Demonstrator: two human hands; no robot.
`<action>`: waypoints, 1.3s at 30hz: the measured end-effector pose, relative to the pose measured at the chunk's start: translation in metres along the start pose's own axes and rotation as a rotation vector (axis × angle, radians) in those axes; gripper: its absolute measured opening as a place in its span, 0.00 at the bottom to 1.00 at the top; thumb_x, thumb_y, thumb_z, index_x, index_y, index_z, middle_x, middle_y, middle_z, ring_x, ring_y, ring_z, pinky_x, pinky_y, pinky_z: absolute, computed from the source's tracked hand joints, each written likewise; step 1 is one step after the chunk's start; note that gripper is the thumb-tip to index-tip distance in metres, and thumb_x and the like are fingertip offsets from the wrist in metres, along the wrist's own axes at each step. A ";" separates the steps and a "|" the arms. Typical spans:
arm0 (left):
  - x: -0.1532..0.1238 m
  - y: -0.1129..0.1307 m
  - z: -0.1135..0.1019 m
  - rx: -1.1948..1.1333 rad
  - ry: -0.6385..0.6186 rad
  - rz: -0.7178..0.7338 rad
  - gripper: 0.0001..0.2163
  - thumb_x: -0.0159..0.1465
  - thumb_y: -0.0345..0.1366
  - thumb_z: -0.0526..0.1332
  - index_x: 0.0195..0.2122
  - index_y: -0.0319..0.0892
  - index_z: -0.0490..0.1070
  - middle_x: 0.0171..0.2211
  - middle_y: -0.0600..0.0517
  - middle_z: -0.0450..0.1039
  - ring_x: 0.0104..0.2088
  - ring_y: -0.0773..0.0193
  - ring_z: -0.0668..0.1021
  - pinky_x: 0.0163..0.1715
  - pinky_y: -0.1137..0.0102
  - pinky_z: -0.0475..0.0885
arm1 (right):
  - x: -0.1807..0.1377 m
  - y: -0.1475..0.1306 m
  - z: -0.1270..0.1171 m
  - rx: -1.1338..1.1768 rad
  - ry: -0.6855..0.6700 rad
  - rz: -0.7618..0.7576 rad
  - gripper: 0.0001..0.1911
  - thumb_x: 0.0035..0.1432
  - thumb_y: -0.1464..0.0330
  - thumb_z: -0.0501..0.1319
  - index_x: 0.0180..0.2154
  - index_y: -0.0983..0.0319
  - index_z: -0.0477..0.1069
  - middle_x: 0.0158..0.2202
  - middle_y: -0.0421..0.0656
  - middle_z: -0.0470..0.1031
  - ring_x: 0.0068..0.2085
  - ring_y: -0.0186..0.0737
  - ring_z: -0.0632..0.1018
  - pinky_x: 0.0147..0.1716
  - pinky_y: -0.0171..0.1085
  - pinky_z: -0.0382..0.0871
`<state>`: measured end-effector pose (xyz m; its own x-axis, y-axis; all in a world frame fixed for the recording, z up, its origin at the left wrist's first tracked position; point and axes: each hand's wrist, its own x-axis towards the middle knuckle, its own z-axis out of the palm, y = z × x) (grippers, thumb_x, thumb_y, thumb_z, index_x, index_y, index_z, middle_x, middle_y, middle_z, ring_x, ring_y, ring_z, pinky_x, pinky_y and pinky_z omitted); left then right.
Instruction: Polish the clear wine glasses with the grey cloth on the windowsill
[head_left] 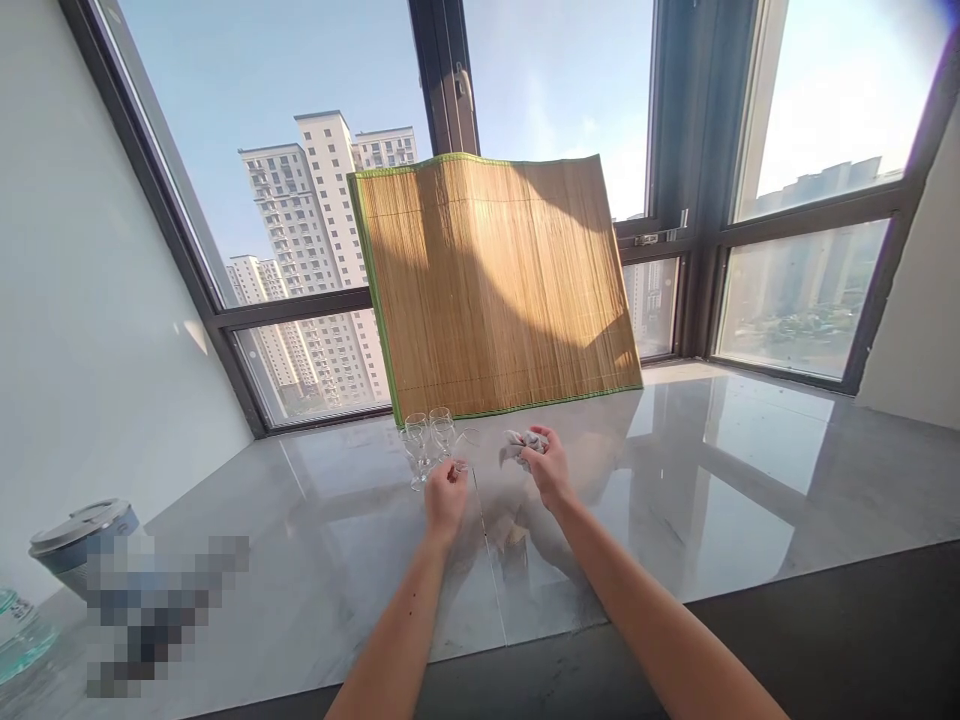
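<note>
My left hand [447, 502] is closed around what looks like the stem of a clear glass [466, 440], whose faint bowl shows just above my fingers. Bunched in my right hand [550, 466] is a crumpled grey-white cloth [517, 449]. A short gap separates the cloth from the glass. Directly beyond my left hand several clear stemmed glasses [417, 436] stand close together on the glossy grey stone sill [330, 540]. Their outlines overlap, and my left hand hides part of them.
A bamboo mat [495, 290] with green edging leans upright against the window behind the glasses. On the left are a lidded cup [86, 535], a clear bottle [22, 635] and a pixelated patch. The sill's front edge drops to a dark face [847, 630].
</note>
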<state>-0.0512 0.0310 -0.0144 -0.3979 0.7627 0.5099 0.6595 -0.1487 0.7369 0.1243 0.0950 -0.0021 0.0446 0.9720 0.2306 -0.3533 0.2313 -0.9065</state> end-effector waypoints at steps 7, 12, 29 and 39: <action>0.003 0.002 0.007 -0.452 -0.152 -0.106 0.15 0.54 0.46 0.66 0.32 0.37 0.78 0.38 0.43 0.78 0.39 0.58 0.77 0.42 0.66 0.69 | -0.013 0.015 0.015 -0.117 -0.388 0.137 0.35 0.38 0.70 0.60 0.52 0.58 0.58 0.30 0.37 0.72 0.26 0.34 0.71 0.25 0.33 0.63; 0.001 0.004 0.003 -0.785 -0.216 -0.261 0.15 0.53 0.46 0.68 0.30 0.37 0.77 0.33 0.47 0.77 0.32 0.64 0.76 0.36 0.69 0.71 | -0.013 0.021 0.017 -0.150 -0.457 0.196 0.34 0.38 0.72 0.60 0.51 0.58 0.58 0.29 0.37 0.70 0.25 0.35 0.72 0.25 0.36 0.68; 0.001 0.003 0.002 -0.190 -0.070 -0.100 0.12 0.58 0.43 0.61 0.28 0.38 0.77 0.25 0.51 0.75 0.28 0.63 0.74 0.31 0.71 0.65 | -0.006 -0.002 0.004 0.088 -0.222 0.203 0.34 0.37 0.68 0.56 0.52 0.57 0.57 0.31 0.39 0.70 0.28 0.40 0.76 0.21 0.34 0.64; -0.001 -0.004 0.013 0.022 -0.205 -0.002 0.08 0.57 0.34 0.59 0.31 0.42 0.78 0.25 0.52 0.77 0.27 0.65 0.75 0.30 0.72 0.66 | -0.008 0.040 0.012 -0.423 -0.492 0.028 0.41 0.37 0.74 0.58 0.57 0.58 0.55 0.23 0.31 0.65 0.21 0.29 0.65 0.22 0.29 0.57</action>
<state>-0.0453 0.0391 -0.0238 -0.2624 0.8756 0.4056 0.6734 -0.1349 0.7269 0.0985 0.0965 -0.0360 -0.4283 0.8687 0.2490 0.0553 0.3002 -0.9523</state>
